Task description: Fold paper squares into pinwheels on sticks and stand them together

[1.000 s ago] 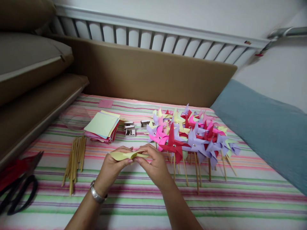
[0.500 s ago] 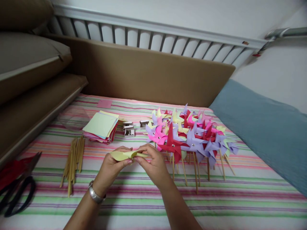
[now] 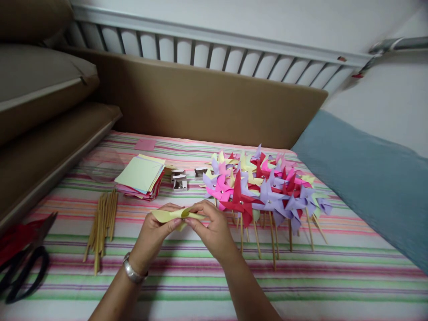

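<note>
A pale yellow sheet of paper [image 3: 162, 215], curled and partly folded, is held between both hands above the striped cloth. My left hand [image 3: 154, 227] pinches its left part, thumb in front and fingers behind. My right hand [image 3: 211, 225] grips its right part, thumb and fingertips meeting near the middle fold. Just beyond the hands lies a stack of coloured paper squares [image 3: 140, 173], pale green-yellow on top. Thin wooden sticks [image 3: 102, 223] rest in a loose bundle to the left. Finished-looking paper pinwheels [image 3: 270, 196] on sticks cluster at the right.
Small open boxes [image 3: 179, 183] with shiny bits stand behind my hands. Black-handled scissors [image 3: 31, 267] lie at the left edge by something red. A pink paper [image 3: 145, 145] is at the back. Cushions [image 3: 43, 129], a brown board [image 3: 200, 107] and blue fabric [image 3: 364, 178] border the striped cloth [image 3: 187, 285].
The yellow paper has been bent a little more between my fingers, and a flap now shows below them. Both hands stay almost in place.
</note>
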`<state>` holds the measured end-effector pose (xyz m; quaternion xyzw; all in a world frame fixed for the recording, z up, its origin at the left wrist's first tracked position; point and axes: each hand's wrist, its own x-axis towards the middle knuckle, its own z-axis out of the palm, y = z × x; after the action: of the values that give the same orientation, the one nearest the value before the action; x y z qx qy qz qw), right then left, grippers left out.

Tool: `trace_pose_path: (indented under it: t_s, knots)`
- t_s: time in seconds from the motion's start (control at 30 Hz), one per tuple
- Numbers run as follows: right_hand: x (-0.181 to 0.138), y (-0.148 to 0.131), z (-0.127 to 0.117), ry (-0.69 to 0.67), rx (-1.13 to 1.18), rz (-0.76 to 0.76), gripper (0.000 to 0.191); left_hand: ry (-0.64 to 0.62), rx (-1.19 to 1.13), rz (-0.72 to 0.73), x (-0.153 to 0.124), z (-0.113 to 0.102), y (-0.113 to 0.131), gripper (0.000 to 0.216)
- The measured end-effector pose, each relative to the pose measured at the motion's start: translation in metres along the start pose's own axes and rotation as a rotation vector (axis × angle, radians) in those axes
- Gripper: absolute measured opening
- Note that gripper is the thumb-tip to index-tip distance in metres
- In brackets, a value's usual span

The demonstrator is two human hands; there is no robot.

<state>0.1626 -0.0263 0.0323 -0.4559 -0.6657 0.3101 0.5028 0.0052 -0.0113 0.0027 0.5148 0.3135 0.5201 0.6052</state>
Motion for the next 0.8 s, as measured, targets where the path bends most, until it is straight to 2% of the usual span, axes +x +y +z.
trace_pose_path:
  t_s: [0.4, 0.8]
  knots:
    - [0.000, 0.001, 0.004, 0.023, -0.003, 0.011, 0.007, 0.008, 0.038, -0.014, -0.001, 0.003, 0.001, 0.009]
    - [-0.002, 0.018, 0.010, 0.064, 0.019, 0.140, 0.005, 0.084, -0.005, -0.139, 0.004, 0.009, -0.002, 0.016]
